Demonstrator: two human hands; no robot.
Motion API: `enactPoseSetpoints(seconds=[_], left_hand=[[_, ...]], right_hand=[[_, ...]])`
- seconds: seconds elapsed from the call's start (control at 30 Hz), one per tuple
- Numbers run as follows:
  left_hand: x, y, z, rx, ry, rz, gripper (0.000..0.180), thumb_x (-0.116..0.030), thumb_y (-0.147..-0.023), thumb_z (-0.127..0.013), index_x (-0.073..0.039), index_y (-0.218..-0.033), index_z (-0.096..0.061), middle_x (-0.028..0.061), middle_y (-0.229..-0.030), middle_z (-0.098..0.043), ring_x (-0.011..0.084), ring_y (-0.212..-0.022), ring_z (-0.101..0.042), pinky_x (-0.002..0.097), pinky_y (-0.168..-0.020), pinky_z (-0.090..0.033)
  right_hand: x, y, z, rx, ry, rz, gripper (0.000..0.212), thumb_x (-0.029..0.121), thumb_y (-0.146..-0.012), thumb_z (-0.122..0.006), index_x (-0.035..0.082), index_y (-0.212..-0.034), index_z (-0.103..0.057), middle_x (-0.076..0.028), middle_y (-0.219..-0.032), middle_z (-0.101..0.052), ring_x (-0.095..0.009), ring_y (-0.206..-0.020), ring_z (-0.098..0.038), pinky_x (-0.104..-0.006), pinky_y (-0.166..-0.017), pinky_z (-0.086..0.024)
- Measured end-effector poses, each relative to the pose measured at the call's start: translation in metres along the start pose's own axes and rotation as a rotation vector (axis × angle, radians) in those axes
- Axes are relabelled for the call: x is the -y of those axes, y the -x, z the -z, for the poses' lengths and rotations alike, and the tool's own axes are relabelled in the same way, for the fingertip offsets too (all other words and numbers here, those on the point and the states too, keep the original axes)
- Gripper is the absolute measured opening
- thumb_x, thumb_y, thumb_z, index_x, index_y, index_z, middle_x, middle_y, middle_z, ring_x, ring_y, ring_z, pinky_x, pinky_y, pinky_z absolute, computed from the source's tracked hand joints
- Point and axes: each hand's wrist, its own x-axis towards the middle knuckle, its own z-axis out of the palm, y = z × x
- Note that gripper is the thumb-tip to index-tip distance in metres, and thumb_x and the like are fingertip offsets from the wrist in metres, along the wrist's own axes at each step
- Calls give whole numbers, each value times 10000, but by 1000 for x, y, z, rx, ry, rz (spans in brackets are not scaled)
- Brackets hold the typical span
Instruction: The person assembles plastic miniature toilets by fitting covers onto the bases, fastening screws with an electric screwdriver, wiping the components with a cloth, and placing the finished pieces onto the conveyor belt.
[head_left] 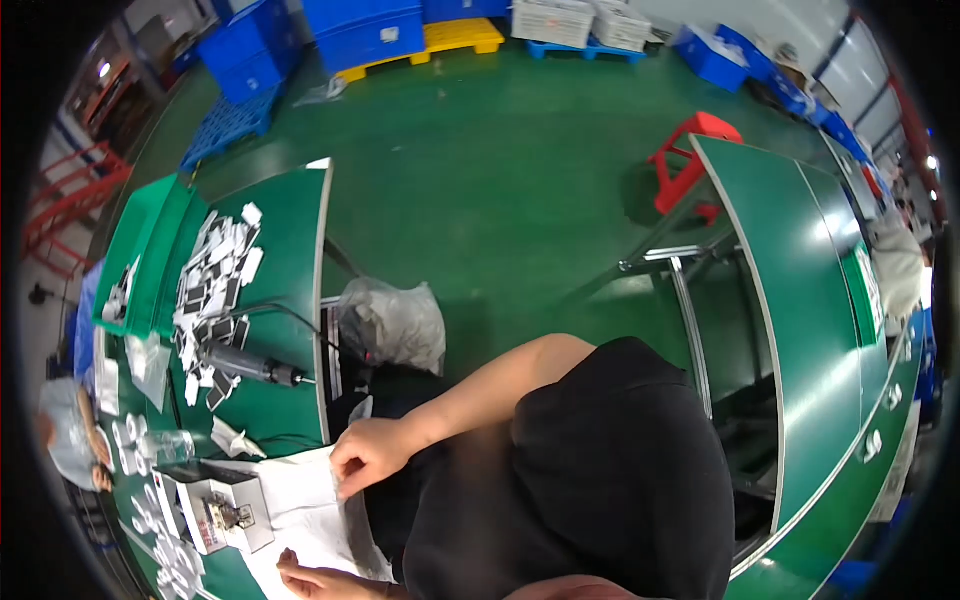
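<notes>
- Step in hand: judged to be handling at the white cloth (300,487) on the green workbench (285,215), beside the boxy white bench fixture (264,508) with its exposed metal mechanism (236,515).
- Right hand (375,455): fingers curled inward at the cloth's edge nearest the body. Whether they grip the cloth cannot be told.
- Left hand (325,582): fingers bent, partly drawn together, over the cloth's lower part, near the fixture. Any small item between the fingertips cannot be confirmed.
- Next move: judged to call for a light fingertip grip and care not to drag the cloth against the fixture.
- Adjacent: a dark electric screwdriver (250,364) lies against a heap of black-and-white rectangular pieces (215,265), near a green bin (150,245).
- Markings: a pale label (388,35) on a blue crate (345,38) is too small to read. No brand is identified.
</notes>
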Motion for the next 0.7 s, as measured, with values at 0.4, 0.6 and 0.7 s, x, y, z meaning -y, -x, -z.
enactPoseSetpoints(seconds=[0.4, 0.6, 0.7], left_hand=[[-37, 70, -102, 541, 173, -21, 370, -282, -1053, -510, 42, -940, -647, 99, -885, -679, 167, -840, -612, 315, -826, -493], [27, 110, -159, 982, 145, -109, 299, -213, -1020, -553, 52, -934, -665, 128, -788, -682, 233, -709, -632, 340, -749, -520], [29, 107, -164, 986, 131, -175, 291, -225, -1016, -568, 54, -1039, -651, 162, -942, -687, 247, -857, -652, 340, -804, -526]], right_hand=[[7, 66, 53, -314, 257, -183, 356, 404, -861, -730, 57, -796, -690, -120, -727, -689, -293, -668, -669, -395, -589, -483], [-20, 101, 68, -621, 318, -335, 295, 332, -878, -719, 38, -868, -689, -104, -771, -716, -237, -703, -688, -375, -634, -511], [-41, 107, 58, -668, 250, -465, 302, 366, -845, -734, 66, -872, -704, -102, -805, -723, -244, -754, -697, -390, -665, -523]])
